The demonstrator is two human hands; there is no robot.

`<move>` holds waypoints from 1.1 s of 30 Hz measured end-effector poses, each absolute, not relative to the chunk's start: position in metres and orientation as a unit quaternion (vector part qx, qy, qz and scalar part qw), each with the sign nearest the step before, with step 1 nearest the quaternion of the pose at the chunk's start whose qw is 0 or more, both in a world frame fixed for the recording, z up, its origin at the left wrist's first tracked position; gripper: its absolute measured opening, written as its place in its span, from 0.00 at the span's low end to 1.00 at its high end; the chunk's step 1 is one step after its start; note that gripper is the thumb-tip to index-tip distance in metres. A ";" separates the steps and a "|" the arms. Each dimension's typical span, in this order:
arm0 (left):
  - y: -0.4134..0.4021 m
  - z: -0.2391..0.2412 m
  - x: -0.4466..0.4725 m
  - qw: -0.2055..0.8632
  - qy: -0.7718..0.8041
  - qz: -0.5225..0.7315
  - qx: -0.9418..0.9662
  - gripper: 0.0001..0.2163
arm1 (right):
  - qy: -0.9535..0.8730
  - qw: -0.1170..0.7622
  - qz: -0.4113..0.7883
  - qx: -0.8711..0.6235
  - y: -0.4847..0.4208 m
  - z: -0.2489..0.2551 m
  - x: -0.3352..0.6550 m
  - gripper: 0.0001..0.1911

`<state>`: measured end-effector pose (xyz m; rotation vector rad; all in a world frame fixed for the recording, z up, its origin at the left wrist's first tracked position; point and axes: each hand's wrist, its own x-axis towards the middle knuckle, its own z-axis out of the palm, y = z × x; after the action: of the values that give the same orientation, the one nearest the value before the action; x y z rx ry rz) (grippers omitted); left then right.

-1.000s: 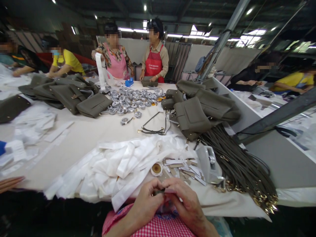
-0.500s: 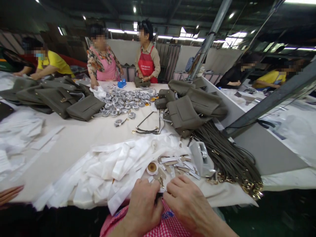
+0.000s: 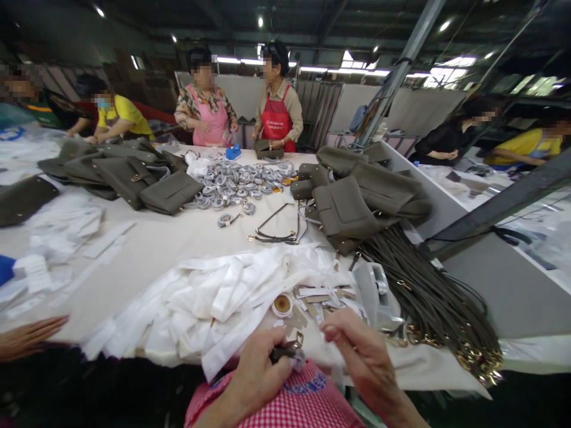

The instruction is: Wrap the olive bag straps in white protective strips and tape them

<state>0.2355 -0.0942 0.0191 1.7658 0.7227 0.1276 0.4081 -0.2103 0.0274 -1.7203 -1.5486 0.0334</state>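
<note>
My left hand (image 3: 256, 371) is closed on a small dark strap end with a gold clasp (image 3: 289, 351), held at the table's near edge over my red checked apron (image 3: 307, 404). My right hand (image 3: 359, 353) hovers just to the right, fingers curled in a pinch; what it holds I cannot make out. Directly beyond my hands lie white fabric strips (image 3: 214, 303), a small tape roll (image 3: 282, 305), loose paper tags (image 3: 325, 297) and a tape dispenser (image 3: 379, 291).
A bundle of olive straps with gold clasps (image 3: 437, 309) fans out at the right. Olive bags (image 3: 357, 196) are piled at right and far left (image 3: 134, 175). Wrapped coils (image 3: 236, 184) cover the middle. Several people work around the table; another person's hand (image 3: 29, 336) rests at left.
My hands were pressed together on the strap piece; now the right hand has pulled away to the right and up, while the left still holds it.
</note>
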 end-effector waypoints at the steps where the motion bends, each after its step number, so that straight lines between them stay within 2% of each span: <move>1: -0.093 0.018 0.235 0.610 0.314 0.057 0.725 0.02 | -0.578 0.404 -0.005 -0.709 -0.211 0.024 0.418 0.11; 2: -0.092 0.017 0.235 0.647 0.317 0.065 0.691 0.02 | -0.559 0.388 -0.041 -0.732 -0.212 0.021 0.427 0.12; 4: -0.091 0.017 0.236 0.717 0.308 0.085 0.620 0.06 | -0.565 0.334 -0.105 -0.747 -0.213 0.014 0.438 0.22; 5: -0.090 0.017 0.237 0.743 0.301 0.092 0.591 0.08 | -0.582 0.322 -0.111 -0.739 -0.213 0.011 0.437 0.24; 10: -0.091 0.017 0.241 0.810 0.279 0.089 0.508 0.11 | -0.682 0.364 0.004 -0.635 -0.212 0.009 0.402 0.14; 13: -0.092 0.017 0.240 0.829 0.271 0.074 0.484 0.11 | -0.675 0.423 0.078 -0.600 -0.211 0.005 0.385 0.10; 14: -0.092 0.017 0.240 0.829 0.267 0.067 0.487 0.11 | -0.651 0.450 0.117 -0.600 -0.211 0.002 0.383 0.11; 16: -0.092 0.018 0.239 0.820 0.254 0.048 0.510 0.11 | -0.579 0.490 0.197 -0.621 -0.212 -0.003 0.382 0.21; 18: -0.092 0.020 0.238 0.803 0.242 0.034 0.543 0.10 | -0.519 0.487 0.255 -0.654 -0.214 -0.005 0.383 0.27; 19: -0.092 0.021 0.238 0.793 0.239 0.030 0.559 0.10 | -0.507 0.474 0.273 -0.666 -0.215 -0.004 0.383 0.26; 22: -0.093 0.022 0.237 0.761 0.245 0.027 0.600 0.07 | -0.479 0.445 0.312 -0.689 -0.217 0.001 0.382 0.11; 24: -0.095 0.022 0.236 0.738 0.254 0.023 0.625 0.06 | -0.430 0.453 0.364 -0.691 -0.218 0.004 0.379 0.07; 28: -0.099 0.020 0.232 0.695 0.265 0.002 0.668 0.06 | -0.363 0.489 0.471 -0.638 -0.222 0.001 0.373 0.09; 33: -0.098 0.025 0.232 0.687 0.255 -0.009 0.681 0.08 | -0.370 0.514 0.473 -0.613 -0.228 -0.006 0.371 0.11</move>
<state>0.2316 -0.0984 0.0255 1.5242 0.5721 -0.0212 0.3706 -0.2285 -0.0057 -1.4743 -0.8895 1.1362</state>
